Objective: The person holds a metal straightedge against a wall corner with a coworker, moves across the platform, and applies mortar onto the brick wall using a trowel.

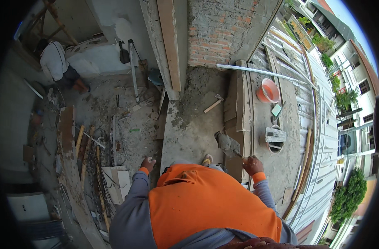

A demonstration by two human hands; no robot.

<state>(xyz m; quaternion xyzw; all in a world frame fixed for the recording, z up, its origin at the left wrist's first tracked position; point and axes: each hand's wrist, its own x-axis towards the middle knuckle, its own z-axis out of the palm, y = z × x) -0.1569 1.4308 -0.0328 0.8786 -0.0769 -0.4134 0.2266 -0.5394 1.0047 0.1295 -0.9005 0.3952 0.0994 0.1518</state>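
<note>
My right hand grips the handle of a mortar-coated trowel, held out over the ledge's near side. My left hand has curled fingers at the left of my orange-clad torso; whatever it holds, if anything, is too small to make out. Right of the trowel, a metal float rests across a dark-filled bucket. Beyond it lie a small pale-green flat tool and an orange bucket. A hammer lies on the concrete floor ahead of me.
A long metal bar crosses the ledge. A brick wall and a column stand ahead. At left, planks and bamboo poles lie on the lower floor, where another person bends by a wall. Corrugated sheets lie right.
</note>
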